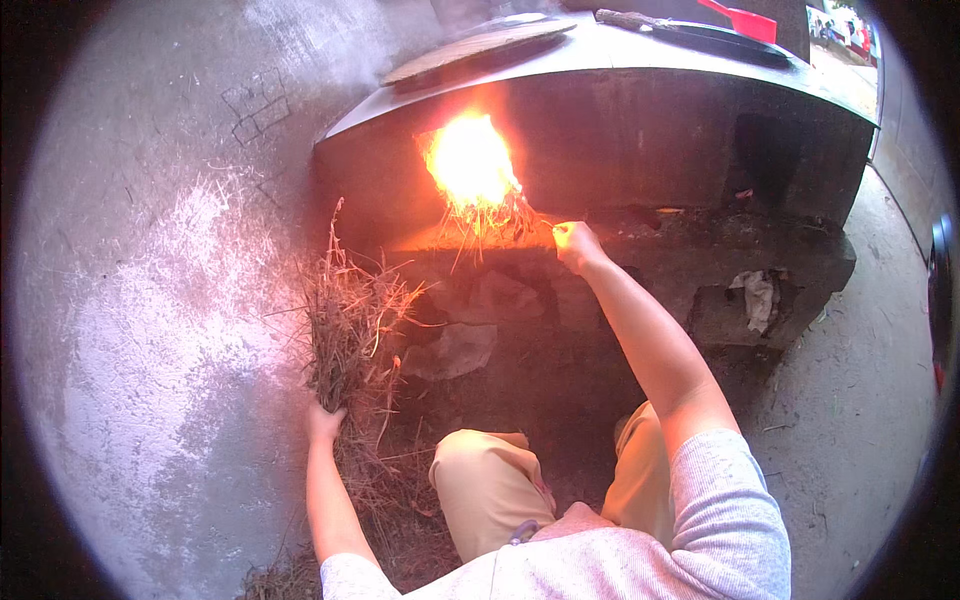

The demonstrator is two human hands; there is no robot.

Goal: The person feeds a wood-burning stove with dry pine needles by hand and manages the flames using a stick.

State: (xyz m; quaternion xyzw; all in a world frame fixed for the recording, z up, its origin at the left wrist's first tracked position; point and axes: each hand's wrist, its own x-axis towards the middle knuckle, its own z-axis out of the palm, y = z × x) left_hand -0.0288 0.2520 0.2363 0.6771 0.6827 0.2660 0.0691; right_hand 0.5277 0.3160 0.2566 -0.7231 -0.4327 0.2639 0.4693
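My left hand (324, 421) grips a bundle of dry straw and twigs (341, 322), held upright to the left of my knees. A bright fire (472, 161) burns in the square mouth of a masonry stove (615, 142) in front of me. Straw stalks (480, 221) stick out of the mouth below the flames. Just right of these stalks, my right hand (577, 244) is closed on the end of a thin stick (547, 222). The stick's far end runs toward the burning straw, and glare hides the inside of the mouth.
On the stove top are a round wooden lid (487, 49), a dark wok or lid (720, 41) and a red ladle (750, 26). More loose straw (397, 517) lies on the ground by my left knee. A wall (165, 300) rises at left; a ledge (675, 240) juts out below the fire.
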